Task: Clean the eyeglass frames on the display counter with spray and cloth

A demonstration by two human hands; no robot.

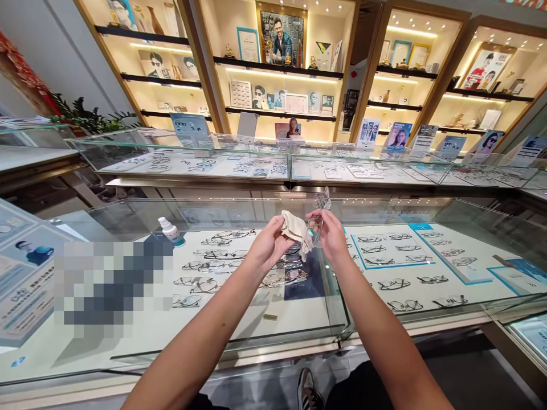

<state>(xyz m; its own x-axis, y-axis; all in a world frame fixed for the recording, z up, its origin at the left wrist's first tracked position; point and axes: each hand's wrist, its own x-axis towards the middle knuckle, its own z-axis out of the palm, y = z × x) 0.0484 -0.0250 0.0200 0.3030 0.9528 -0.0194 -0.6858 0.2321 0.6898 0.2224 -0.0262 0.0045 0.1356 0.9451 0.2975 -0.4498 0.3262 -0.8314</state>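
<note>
My left hand [268,244] pinches a cream cleaning cloth [296,229] with a zigzag edge, its lower end hanging down. Close beside it, my right hand [333,234] grips a pair of eyeglasses [315,228] with clear lenses. The glasses are held up on edge, one lens facing the cloth and the other part rising above my fingers. Whether cloth and lens touch, I cannot tell. Both hands are above the glass display counter [239,336]. Rows of eyeglasses [222,255] lie inside it, below my hands.
A white spray bottle [170,232] with blue liquid stands on the counter at left, near a pixelated patch and a blue leaflet stand [25,273]. Across the aisle runs another glass showcase [188,165] with upright cards. Lit shelves [282,108] line the back wall.
</note>
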